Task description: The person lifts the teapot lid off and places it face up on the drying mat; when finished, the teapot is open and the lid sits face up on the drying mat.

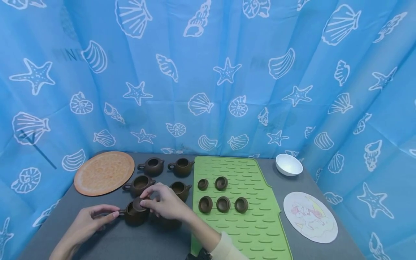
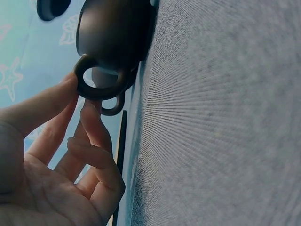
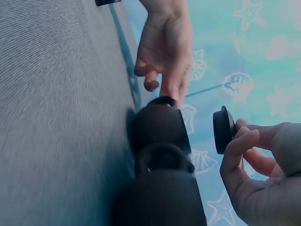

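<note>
Now, key relation: the lid (image 1: pixel 140 204) is held just above the mouth of the nearest teapot (image 1: pixel 134 213), apart from the rim in the right wrist view, its flat face turned toward the opening.
Right hand (image 1: pixel 165 202): the dark lid is pinched by its edge between thumb and fingertips; this hand is the nearer one to the opening.
Left hand (image 1: pixel 87 222): fingers are laid straight against the ring handle (image 2: pixel 96 82) of the teapot, thumb and forefinger touching it, nothing gripped.
Teapot position: stood on the worktop (image 1: pixel 136 242) at the front left, handle toward the left hand; whether a spout points right cannot be told.
Materials: matte brown clay, rounded bodies; grey woven cloth surface.
Nearby: four open teapots behind, five lids (image 1: pixel 223 204) on the ribbed green mat (image 1: pixel 260 231), an orange round mat (image 1: pixel 104 172), a white bowl (image 1: pixel 288 164).
</note>
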Demonstrator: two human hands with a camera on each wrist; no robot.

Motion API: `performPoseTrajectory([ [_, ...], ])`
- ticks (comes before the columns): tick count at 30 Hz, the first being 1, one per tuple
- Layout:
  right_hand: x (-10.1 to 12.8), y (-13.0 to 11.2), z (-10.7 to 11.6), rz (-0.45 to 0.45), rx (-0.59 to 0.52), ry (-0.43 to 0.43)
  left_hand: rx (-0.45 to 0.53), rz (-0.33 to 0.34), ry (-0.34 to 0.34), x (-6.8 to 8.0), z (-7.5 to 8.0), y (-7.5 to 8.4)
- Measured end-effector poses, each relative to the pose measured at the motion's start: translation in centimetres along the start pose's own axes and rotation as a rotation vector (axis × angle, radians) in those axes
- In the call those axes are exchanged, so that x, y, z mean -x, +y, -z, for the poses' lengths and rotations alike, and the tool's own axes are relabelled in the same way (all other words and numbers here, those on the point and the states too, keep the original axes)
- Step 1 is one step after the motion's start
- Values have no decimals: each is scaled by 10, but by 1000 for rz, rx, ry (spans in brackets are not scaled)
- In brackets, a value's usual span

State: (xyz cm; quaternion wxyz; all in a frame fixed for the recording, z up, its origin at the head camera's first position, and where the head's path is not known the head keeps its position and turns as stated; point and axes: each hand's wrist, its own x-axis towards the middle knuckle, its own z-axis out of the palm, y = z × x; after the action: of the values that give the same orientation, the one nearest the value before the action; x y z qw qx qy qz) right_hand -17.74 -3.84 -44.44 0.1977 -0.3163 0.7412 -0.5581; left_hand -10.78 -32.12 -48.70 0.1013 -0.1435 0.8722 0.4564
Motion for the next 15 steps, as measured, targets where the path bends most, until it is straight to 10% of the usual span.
performPoseTrajectory([
  [15, 58, 14, 84, -43, 3, 115, 11, 25, -15, -3, 0, -1],
])
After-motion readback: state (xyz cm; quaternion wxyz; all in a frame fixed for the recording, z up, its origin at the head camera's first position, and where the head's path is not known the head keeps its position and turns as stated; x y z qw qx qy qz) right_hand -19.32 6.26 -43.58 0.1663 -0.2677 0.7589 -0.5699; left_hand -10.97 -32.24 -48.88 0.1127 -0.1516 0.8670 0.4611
